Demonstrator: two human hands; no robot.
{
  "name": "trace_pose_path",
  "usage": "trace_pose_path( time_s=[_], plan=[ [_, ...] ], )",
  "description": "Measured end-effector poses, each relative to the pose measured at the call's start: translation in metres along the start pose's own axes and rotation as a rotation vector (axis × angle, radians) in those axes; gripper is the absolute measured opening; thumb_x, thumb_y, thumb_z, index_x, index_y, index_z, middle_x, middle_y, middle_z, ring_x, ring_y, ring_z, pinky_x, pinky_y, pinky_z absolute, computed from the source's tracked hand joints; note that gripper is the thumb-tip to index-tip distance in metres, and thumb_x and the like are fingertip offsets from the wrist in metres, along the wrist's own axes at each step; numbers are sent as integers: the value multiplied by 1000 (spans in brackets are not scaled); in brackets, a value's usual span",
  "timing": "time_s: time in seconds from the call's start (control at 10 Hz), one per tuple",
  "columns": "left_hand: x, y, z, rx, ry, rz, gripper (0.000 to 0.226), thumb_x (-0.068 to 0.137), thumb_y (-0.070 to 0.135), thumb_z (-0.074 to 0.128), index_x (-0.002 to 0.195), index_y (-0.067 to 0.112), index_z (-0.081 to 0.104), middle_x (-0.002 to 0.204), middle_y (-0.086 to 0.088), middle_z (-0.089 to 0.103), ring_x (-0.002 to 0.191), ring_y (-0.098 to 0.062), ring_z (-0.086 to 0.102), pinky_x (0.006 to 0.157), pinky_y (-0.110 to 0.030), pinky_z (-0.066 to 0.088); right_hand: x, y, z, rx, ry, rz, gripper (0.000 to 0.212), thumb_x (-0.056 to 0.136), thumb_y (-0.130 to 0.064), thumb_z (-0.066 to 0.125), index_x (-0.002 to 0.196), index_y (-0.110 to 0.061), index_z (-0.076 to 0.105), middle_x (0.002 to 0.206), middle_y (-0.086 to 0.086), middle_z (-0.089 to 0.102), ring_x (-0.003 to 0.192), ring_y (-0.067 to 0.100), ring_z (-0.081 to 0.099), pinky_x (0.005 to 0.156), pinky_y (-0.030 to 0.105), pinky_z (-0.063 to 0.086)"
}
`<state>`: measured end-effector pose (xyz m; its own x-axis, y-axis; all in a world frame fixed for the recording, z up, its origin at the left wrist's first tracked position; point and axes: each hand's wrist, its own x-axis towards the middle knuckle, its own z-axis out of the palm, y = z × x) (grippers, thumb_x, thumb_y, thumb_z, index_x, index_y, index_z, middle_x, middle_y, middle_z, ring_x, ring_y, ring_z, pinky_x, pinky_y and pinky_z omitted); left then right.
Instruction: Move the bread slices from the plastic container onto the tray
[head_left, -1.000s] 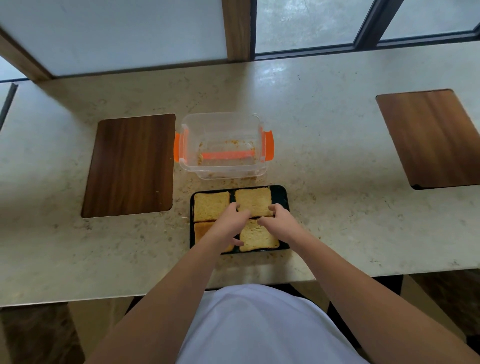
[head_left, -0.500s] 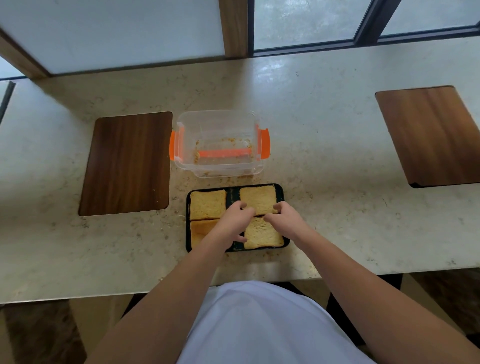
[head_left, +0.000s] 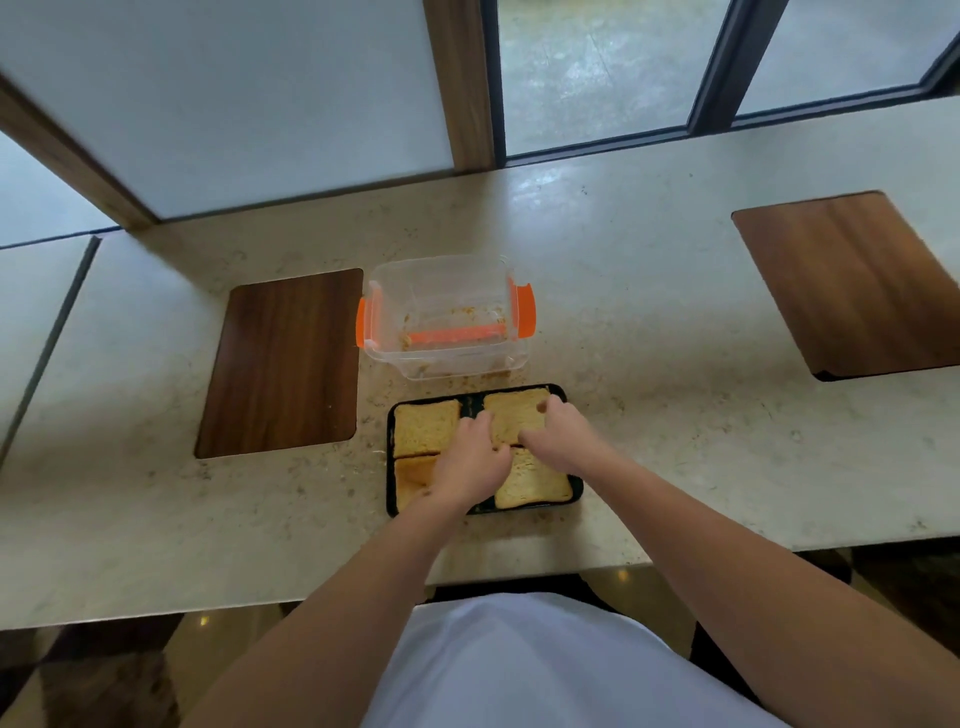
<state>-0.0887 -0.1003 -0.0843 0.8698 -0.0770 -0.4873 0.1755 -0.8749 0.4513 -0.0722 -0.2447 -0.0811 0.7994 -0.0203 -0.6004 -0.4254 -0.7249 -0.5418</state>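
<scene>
A black tray (head_left: 524, 510) lies on the stone counter just in front of me, carrying four toasted bread slices. The back-left slice (head_left: 426, 428) and front-right slice (head_left: 535, 483) lie flat and free. My left wrist partly covers the front-left slice (head_left: 411, 478). My left hand (head_left: 470, 460) and my right hand (head_left: 563, 436) pinch the back-right slice (head_left: 514, 415) by its left and right edges. Behind the tray stands the clear plastic container (head_left: 441, 358) with orange latches, holding only crumbs.
A dark wooden board (head_left: 283, 361) sits left of the container, and another wooden board (head_left: 857, 280) lies far right. Crumbs are scattered on the counter (head_left: 649, 415) around tray and container. A window wall closes the back; the counter's front edge runs near my body.
Both hands have shifted away from me, from the seam between the two right-hand slices onto the back-right slice. The camera view has tilted slightly.
</scene>
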Motion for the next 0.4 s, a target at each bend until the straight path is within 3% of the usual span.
trace_pose_path(
  time_s=[0.1,0.2,0.4],
  plan=[
    [-9,-8,2,129,36,73,60,99,31,48,155,18,30,148,-8,43,121,-26,54,89,-41,54,-12,-8,8,-82,-31,-63,74,97,-32,60,158,-8,27,161,15,34,138,32,48,101,38,49],
    [-21,-27,4,280,31,192,58,96,29,47,152,22,34,143,-7,47,113,-27,58,82,-43,58,-27,-8,21,-237,-18,-75,74,98,-37,58,159,-11,26,163,14,32,141,34,45,106,42,47],
    [-58,-80,3,319,-19,122,57,97,33,43,152,26,30,151,-11,41,123,-33,53,93,-45,51,-74,-9,54,-475,24,-72,70,96,-26,55,159,-17,26,152,16,45,129,37,52,92,41,52]
  ],
)
